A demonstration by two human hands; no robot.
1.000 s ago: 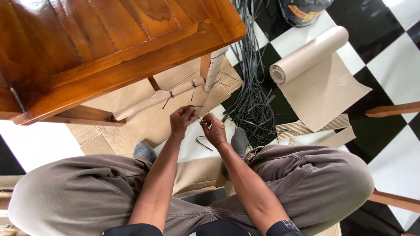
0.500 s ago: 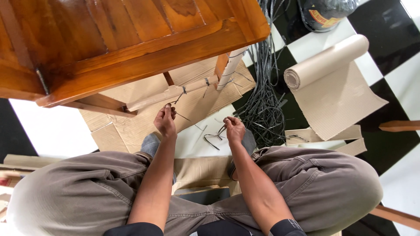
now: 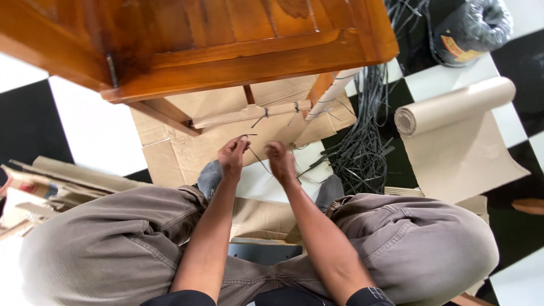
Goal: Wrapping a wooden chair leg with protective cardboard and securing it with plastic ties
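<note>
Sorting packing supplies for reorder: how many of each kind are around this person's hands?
Wooden table: 1
Brown paper roll: 1
Bundle of dark straps: 1
Black wrapped roll: 1
Strap held between left hand and right hand: 1
Total: 5

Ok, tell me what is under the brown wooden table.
Under the brown wooden table: flattened cardboard on the floor, plus a paper-wrapped rail and leg tied with dark straps. The tabletop hides whatever lies further back.
</note>
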